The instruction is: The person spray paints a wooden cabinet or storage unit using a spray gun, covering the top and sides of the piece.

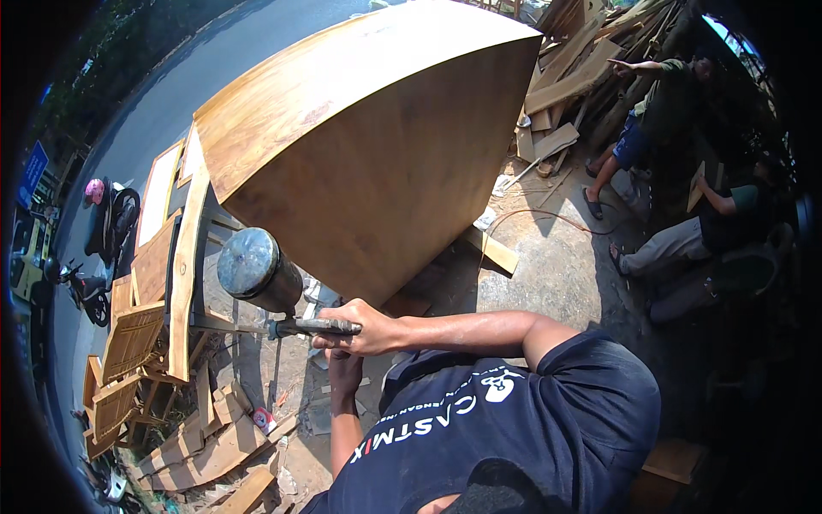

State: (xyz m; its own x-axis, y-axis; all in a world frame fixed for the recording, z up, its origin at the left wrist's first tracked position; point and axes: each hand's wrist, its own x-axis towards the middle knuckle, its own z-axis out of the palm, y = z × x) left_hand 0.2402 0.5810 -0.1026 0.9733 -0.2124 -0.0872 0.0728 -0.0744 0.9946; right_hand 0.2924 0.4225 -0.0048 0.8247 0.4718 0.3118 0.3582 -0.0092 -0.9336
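sunlit open ground [548, 278] beside box edge [462, 218], right grip [364, 328] wrapped round spray gun [267, 276], left grip [345, 367] unclear

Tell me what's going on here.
The right hand grips what looks like a spray gun with a metal canister; the left hand is just below, its grip hidden. A large, box-like wooden piece stands beyond them. Off to the right, one person stretches out an arm and another holds a board.

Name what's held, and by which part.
A spray gun: the right hand grips its rear end; the left hand is just below, its hold unclear.
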